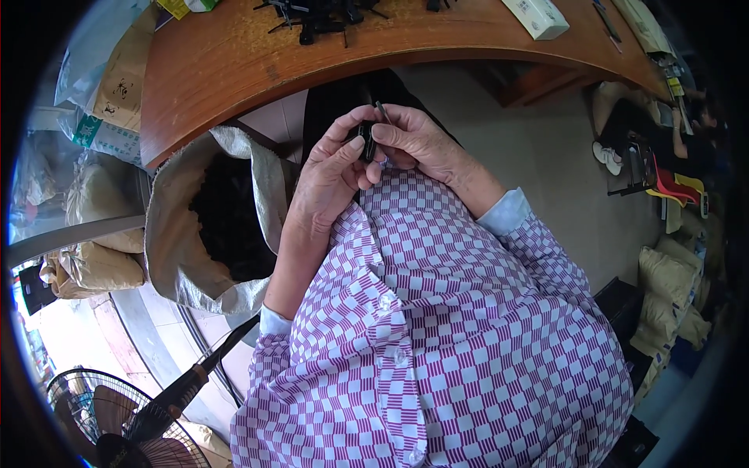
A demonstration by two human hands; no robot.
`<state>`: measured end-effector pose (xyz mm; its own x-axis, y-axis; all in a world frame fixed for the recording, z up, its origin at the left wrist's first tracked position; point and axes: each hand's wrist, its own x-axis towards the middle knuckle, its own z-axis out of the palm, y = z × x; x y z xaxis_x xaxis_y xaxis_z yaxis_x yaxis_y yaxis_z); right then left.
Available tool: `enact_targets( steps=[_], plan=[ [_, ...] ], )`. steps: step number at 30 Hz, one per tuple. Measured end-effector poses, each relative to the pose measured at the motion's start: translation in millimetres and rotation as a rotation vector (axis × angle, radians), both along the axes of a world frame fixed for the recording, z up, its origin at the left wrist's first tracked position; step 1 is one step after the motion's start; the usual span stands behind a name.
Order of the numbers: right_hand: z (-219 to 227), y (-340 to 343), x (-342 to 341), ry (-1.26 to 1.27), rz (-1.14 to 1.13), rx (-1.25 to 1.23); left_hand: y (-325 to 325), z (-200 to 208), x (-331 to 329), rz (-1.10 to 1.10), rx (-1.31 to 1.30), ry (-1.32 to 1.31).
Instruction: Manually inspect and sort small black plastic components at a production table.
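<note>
Biggest thing here is the curved-looking brown wooden table [218,86] across the far side. Way off to the right there's another person [686,144] in dark clothes, well apart from all this. Near side is mostly the wearer's purple-and-white checked shirt [468,343]. On the left, just beside the left forearm, an open whitish sack [175,257] with a bunch of dark stuff [226,218] in it, can't make out what. Black fan [121,451] in the near left corner.

On the table: a messy pile of spindly black parts [316,15] at the far edge and, right of that, 1 white box [537,17].

Both hands are together in front of the shirt, pinching. The left hand [331,168] has 1 small black piece [367,139] between thumb and fingers, and the right hand [421,144] meets it there, gripping 1 thin greyish rod [381,111].
</note>
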<state>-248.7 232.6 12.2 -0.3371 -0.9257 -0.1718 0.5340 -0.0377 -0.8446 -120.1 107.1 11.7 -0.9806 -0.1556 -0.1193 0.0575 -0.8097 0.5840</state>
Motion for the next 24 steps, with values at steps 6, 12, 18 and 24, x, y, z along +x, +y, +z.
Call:
enact_targets(
  steps=[6,12,18,24],
  plan=[
    [-14,-5,4,0.436,-0.062,0.038,-2,10,7,-0.014,-0.677,-0.127],
    [-2,-18,10,0.528,-0.029,0.067,2,8,10,0.204,-0.972,-0.19],
    [34,-25,30,0.301,0.032,0.125,-7,15,14,0.417,-0.935,-0.162],
    [36,-34,38,0.23,0.012,0.077,-5,11,14,0.478,-0.953,-0.146]
  ],
)
